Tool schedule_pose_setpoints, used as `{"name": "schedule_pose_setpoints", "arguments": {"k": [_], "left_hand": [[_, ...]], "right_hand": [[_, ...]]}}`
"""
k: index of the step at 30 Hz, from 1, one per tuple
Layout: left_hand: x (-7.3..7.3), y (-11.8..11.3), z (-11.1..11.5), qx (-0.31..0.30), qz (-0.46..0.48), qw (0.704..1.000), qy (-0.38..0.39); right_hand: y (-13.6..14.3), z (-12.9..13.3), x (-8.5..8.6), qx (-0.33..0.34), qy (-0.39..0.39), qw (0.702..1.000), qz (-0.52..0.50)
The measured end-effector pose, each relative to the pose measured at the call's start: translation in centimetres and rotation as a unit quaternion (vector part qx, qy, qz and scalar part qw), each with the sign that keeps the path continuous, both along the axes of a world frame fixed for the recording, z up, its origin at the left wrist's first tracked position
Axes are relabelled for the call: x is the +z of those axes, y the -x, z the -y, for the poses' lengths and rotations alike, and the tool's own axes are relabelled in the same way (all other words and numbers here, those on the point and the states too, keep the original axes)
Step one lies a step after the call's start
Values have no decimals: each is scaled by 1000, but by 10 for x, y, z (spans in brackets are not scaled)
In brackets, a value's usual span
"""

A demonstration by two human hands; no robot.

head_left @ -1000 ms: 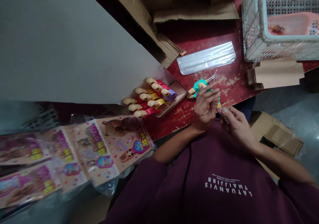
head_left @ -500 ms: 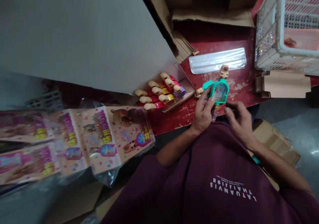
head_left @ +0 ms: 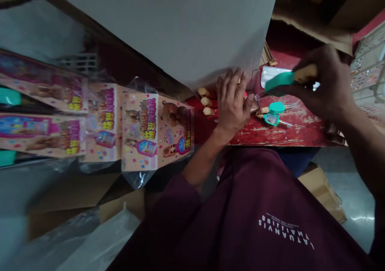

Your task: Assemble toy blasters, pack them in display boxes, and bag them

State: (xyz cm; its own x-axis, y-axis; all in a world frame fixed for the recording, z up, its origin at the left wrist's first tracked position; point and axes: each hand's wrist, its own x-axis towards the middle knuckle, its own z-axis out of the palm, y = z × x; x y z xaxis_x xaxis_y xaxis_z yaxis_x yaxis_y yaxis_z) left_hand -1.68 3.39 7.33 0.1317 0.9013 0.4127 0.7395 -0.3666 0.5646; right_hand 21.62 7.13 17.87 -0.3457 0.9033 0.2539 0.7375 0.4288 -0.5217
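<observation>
My right hand (head_left: pixel 326 82) is closed around a teal toy (head_left: pixel 281 81) with a tan bear-head top, held above the table and pointing left. Fingers outstretched, my left hand (head_left: pixel 233 102) rests over a row of toys with tan heads (head_left: pixel 206 101) in an open box, hiding most of them. The teal toy's far end comes close to my left thumb; whether they touch I cannot tell. Two more teal toys with clear tubes, an upper toy (head_left: pixel 276 107) and a lower toy (head_left: pixel 271 120), lie on the red table (head_left: pixel 255 138) between my hands.
A big pale panel (head_left: pixel 186 30) rises behind the box. Printed bear-picture packages (head_left: pixel 140 132) in clear plastic stand at the left. Clear bags (head_left: pixel 267 74) lie behind the toys. A white plastic crate (head_left: pixel 368 62) is on the right, a cardboard box (head_left: pixel 319 18) at the back.
The left hand has left a teal toy and moved over the boxed toys. The right hand, empty before, has risen and now grips a teal toy. The view has shifted.
</observation>
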Motion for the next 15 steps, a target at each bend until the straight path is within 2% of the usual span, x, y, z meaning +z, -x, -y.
{"name": "schedule_pose_setpoints", "arguments": {"k": [3,5,10,15], "left_hand": [[-6,14,-8,-5,-62,996,59],[-8,17,-5,-7,-74,993,88],[-11,24,-1,1,-74,990,119],[-18,28,-4,-9,-21,993,118]], "right_hand": [[32,-34,-12,82,56,992,73],[49,-47,-24,127,63,982,125],[73,-57,-40,187,74,953,229],[77,-56,-51,191,105,961,173]]}}
